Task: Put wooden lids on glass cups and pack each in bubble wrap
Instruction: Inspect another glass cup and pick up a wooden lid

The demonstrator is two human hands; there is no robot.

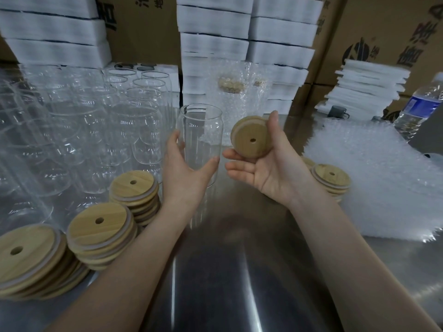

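Cup: we note one glass cup [201, 135] held upright above the steel table [230, 271], mouth open, no lid on it.
Left hand: the left hand [184, 173] grasps the cup low on its body, thumb on the right wall, fingers curled round the left.
Right hand: the right hand [271, 168], palm up, grips a wooden lid [251, 140] by its edge between raised thumb and fingers beneath.
Lid: tilted, with its holed top face toward us; it is just right of the cup and apart from it.
Spare lids: we count three lid stacks [100, 231] at near left and a smaller stack [332, 178] behind the right wrist.
Empty glasses: many bare cups [134, 121] are crowded at left, reaching back to the boxes.
Bubble wrap: a pile of sheets [374, 173] lies flat at right, touching the smaller stack.
Packed item: a wrapped cup [236, 92] stands behind the hands, a lid showing dimly through the wrap.
Background: we see white foam stacks [215, 44] and cardboard boxes [383, 32]; a water bottle [422, 104] stands at far right.
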